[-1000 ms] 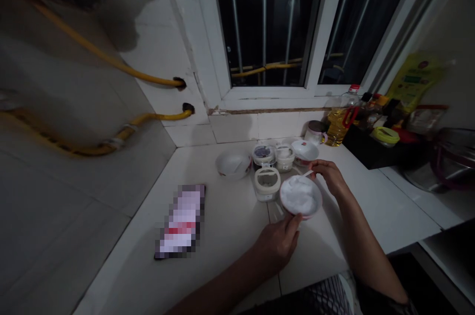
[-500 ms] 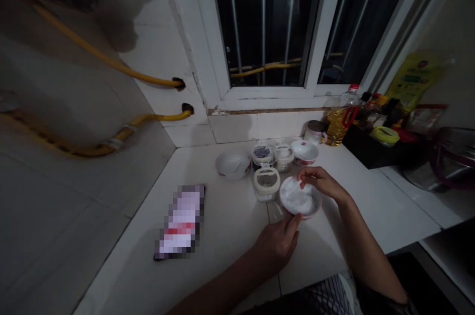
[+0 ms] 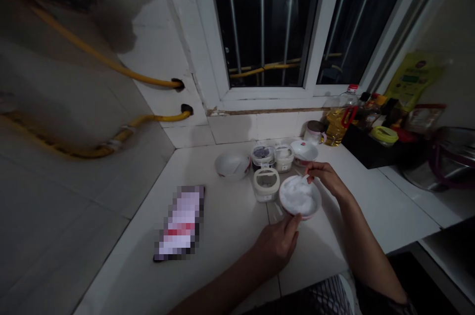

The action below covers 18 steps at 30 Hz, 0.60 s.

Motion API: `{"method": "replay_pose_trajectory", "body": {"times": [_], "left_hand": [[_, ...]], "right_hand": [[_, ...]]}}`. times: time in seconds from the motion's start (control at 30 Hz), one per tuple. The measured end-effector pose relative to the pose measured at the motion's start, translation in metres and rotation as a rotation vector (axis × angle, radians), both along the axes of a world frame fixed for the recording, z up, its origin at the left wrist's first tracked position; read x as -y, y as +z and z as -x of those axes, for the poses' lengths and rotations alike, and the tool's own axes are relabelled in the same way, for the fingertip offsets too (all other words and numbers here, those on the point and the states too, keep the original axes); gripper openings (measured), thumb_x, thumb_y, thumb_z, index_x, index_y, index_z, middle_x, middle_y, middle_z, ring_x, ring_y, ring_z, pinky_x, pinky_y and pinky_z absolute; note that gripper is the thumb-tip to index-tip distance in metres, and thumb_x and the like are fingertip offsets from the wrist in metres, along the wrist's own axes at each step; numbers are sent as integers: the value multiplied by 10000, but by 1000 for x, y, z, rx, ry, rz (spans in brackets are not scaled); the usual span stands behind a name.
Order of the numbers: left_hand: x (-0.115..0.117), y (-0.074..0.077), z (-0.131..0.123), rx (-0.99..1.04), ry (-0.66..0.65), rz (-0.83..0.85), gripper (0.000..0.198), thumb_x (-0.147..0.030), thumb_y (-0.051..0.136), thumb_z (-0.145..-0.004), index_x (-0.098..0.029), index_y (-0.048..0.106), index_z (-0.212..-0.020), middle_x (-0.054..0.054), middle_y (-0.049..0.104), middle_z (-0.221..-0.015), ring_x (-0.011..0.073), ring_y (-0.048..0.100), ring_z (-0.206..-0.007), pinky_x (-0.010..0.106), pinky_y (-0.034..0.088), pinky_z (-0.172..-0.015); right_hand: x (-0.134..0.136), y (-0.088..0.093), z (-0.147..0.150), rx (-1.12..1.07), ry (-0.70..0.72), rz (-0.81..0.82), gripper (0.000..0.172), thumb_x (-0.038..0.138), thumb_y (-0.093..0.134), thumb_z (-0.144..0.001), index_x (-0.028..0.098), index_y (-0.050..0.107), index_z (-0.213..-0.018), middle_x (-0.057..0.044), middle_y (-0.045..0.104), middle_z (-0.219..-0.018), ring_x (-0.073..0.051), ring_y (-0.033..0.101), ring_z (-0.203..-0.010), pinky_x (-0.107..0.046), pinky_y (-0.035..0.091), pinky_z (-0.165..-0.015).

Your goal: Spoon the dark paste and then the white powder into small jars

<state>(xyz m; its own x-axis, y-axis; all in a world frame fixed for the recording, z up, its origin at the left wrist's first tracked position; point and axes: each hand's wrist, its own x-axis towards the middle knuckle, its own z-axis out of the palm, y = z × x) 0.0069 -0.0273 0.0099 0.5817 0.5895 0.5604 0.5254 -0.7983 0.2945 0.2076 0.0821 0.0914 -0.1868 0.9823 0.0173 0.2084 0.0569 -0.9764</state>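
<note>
A bowl (image 3: pixel 315 210) with a pinkish rim stands on the counter, filled with a white, foamy-looking or powdery mass (image 3: pixel 297 199). My left hand (image 3: pixel 280 241) is closed on the bowl's near rim, thumb on top. Over the far right rim, my right hand (image 3: pixel 323 176) pinches a thin whitish utensil (image 3: pixel 304 178), perhaps a spoon; its lower end meets the white mass and its exact shape is too small to tell. Left of the bowl sits a lidded clear container (image 3: pixel 267 184) with a cream rim, close beside it but away from both hands.
Behind stand two more lidded containers (image 3: pixel 262 154), a wide bowl (image 3: pixel 232 165) and a smaller white bowl (image 3: pixel 304 151). A mug (image 3: pixel 314 132), an oil bottle (image 3: pixel 337 124) and a dark condiment box (image 3: pixel 365 149) line the back right. A pixelated flat object (image 3: pixel 180 223) lies left on the counter.
My right hand has moved slightly right and up, and the whitish utensil in its fingers now shows more clearly. My left hand stays on the bowl's rim.
</note>
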Motion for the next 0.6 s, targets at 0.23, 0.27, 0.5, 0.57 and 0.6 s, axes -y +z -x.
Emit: {"method": "replay_pose_trajectory", "body": {"times": [0.23, 0.27, 0.5, 0.57, 0.6], "left_hand": [[0, -2, 0, 0, 11, -9, 360, -180, 324, -965, -125, 364, -1318, 152, 652, -1103, 211, 691, -901, 307, 597, -709], [0, -2, 0, 0, 11, -7, 363, -180, 321, -965, -131, 362, -1323, 147, 654, -1098, 206, 692, -895, 303, 596, -708], [-1, 0, -1, 6, -1, -28, 350, -169, 321, -961, -99, 381, -1299, 161, 660, -1081, 207, 695, -879, 311, 599, -709], [0, 0, -1, 1, 3, -32, 362, -172, 321, -961, -98, 372, -1311, 169, 654, -1102, 211, 694, -892, 316, 601, -716], [0, 0, -1, 0, 6, -33, 368, -173, 320, -961, -98, 368, -1318, 173, 650, -1114, 214, 693, -904, 320, 601, -721]], "right_hand": [[-3, -5, -1, 43, -40, -16, 125, 217, 511, -569, 166, 624, -584, 9, 564, -457, -142, 499, -492, -277, 383, -570], [-3, -4, -1, 46, -36, -20, 129, 220, 510, -575, 167, 626, -592, 8, 568, -466, -142, 502, -494, -278, 386, -574], [6, 1, 8, 169, 9, -161, 117, 237, 551, -658, 174, 647, -639, 20, 578, -541, -141, 512, -572, -266, 382, -606], [8, 1, 12, 231, 90, -205, 145, 240, 540, -687, 170, 664, -662, 14, 589, -544, -142, 511, -574, -265, 376, -599], [8, 0, 13, 231, 114, -200, 154, 241, 532, -693, 168, 666, -671, 13, 591, -542, -142, 513, -570, -265, 377, -597]]}}
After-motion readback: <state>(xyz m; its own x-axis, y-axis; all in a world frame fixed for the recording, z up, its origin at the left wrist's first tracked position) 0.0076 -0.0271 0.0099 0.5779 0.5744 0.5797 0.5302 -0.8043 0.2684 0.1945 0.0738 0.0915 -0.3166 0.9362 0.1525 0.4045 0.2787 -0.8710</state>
